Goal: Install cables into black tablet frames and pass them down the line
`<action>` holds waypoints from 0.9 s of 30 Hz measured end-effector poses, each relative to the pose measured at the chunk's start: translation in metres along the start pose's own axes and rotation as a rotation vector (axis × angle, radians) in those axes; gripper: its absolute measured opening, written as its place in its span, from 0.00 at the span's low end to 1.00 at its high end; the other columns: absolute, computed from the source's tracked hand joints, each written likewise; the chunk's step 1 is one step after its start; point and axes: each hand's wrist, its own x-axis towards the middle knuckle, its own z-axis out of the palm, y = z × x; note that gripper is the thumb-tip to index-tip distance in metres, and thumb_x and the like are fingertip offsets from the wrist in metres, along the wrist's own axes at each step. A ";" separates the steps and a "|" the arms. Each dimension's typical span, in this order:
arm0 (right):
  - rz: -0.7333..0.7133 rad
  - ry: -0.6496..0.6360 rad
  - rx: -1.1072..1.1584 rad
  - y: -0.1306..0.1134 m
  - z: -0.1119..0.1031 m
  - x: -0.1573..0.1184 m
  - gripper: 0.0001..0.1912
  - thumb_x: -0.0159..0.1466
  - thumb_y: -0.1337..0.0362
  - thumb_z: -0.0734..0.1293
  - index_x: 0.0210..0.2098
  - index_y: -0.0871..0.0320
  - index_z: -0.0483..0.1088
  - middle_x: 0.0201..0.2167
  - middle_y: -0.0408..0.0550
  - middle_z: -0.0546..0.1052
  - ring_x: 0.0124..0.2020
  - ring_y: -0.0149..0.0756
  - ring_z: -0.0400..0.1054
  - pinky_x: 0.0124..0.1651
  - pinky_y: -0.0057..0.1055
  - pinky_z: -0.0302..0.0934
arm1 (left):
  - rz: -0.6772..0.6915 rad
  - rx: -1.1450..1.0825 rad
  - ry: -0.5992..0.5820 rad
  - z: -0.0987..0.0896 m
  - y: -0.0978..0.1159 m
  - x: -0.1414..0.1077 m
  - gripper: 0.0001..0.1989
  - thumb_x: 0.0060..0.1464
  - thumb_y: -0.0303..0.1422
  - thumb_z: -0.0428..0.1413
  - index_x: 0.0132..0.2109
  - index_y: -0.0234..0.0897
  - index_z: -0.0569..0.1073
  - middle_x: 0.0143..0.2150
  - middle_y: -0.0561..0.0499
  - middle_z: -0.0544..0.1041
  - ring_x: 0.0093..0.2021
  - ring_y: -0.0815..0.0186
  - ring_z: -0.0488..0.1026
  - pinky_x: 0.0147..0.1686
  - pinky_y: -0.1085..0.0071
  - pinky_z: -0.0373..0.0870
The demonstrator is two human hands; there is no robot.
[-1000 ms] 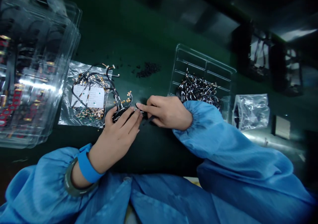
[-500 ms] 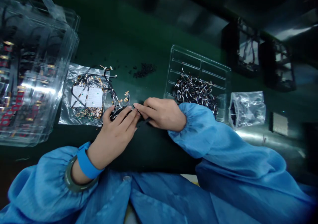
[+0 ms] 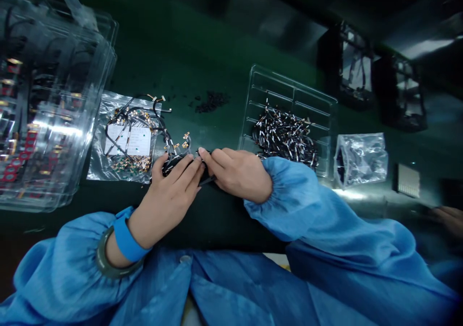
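My left hand (image 3: 173,191) is closed over a bunch of black cables (image 3: 171,163), whose gold-coloured connector ends (image 3: 186,140) stick out past the fingers. My right hand (image 3: 237,171) meets its fingertips and is pinched on a dark piece too small to make out. Just left of my hands, a clear plastic bag (image 3: 96,157) with a white label (image 3: 128,140) shows many small gold and green parts, and loose black cables (image 3: 125,116) lie over it. Small black bits (image 3: 213,101) form a pile beyond my hands.
Stacked clear trays (image 3: 83,147) stand at the left. Right of centre, a clear tray (image 3: 292,82) holds a heap of short black cables (image 3: 284,135). Further right are a clear bag (image 3: 361,159), a pale block (image 3: 408,180), black holders (image 3: 356,70) and, at the edge, another person's hand (image 3: 448,218).
My right hand has dropped slightly at the wrist, its fingertips staying beside my left hand. Another person's hand has appeared at the right edge.
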 end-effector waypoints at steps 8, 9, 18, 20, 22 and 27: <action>0.208 0.033 0.239 0.021 -0.008 0.009 0.18 0.68 0.62 0.56 0.51 0.56 0.71 0.35 0.48 0.75 0.32 0.32 0.68 0.29 0.29 0.55 | -0.024 -0.034 -0.006 -0.005 -0.001 0.003 0.15 0.63 0.28 0.48 0.54 0.32 0.71 0.55 0.42 0.74 0.59 0.55 0.67 0.60 0.47 0.51; 0.276 0.055 0.266 0.026 -0.008 0.012 0.17 0.68 0.61 0.56 0.49 0.56 0.72 0.35 0.48 0.75 0.34 0.32 0.69 0.30 0.28 0.56 | -0.029 -0.039 0.000 -0.005 -0.001 0.003 0.14 0.63 0.29 0.48 0.53 0.32 0.71 0.55 0.42 0.74 0.59 0.54 0.67 0.60 0.48 0.52; 0.464 -0.028 0.353 0.065 0.002 0.064 0.10 0.63 0.64 0.62 0.42 0.59 0.72 0.40 0.51 0.73 0.42 0.42 0.68 0.40 0.35 0.60 | -0.090 -0.001 0.051 -0.010 -0.002 0.009 0.13 0.61 0.28 0.50 0.52 0.32 0.71 0.55 0.40 0.74 0.55 0.54 0.69 0.55 0.50 0.57; 0.464 -0.073 0.305 0.064 0.007 0.069 0.10 0.63 0.66 0.62 0.42 0.60 0.71 0.41 0.52 0.73 0.40 0.42 0.68 0.37 0.35 0.59 | -0.100 0.012 0.046 -0.009 -0.003 0.010 0.14 0.62 0.29 0.50 0.52 0.31 0.71 0.56 0.39 0.73 0.56 0.53 0.68 0.54 0.49 0.57; 0.448 -0.072 0.267 0.063 0.010 0.069 0.11 0.62 0.68 0.61 0.42 0.60 0.71 0.42 0.53 0.73 0.37 0.42 0.68 0.34 0.34 0.57 | -0.111 0.021 0.033 -0.009 -0.003 0.010 0.15 0.62 0.30 0.49 0.53 0.30 0.71 0.58 0.38 0.71 0.57 0.52 0.68 0.54 0.49 0.57; 0.404 -0.022 0.372 0.057 0.004 0.056 0.09 0.62 0.67 0.60 0.40 0.60 0.70 0.40 0.52 0.74 0.37 0.40 0.68 0.35 0.32 0.57 | -0.130 0.021 0.006 -0.008 -0.002 0.012 0.17 0.63 0.32 0.48 0.55 0.29 0.69 0.60 0.36 0.69 0.59 0.51 0.66 0.54 0.48 0.58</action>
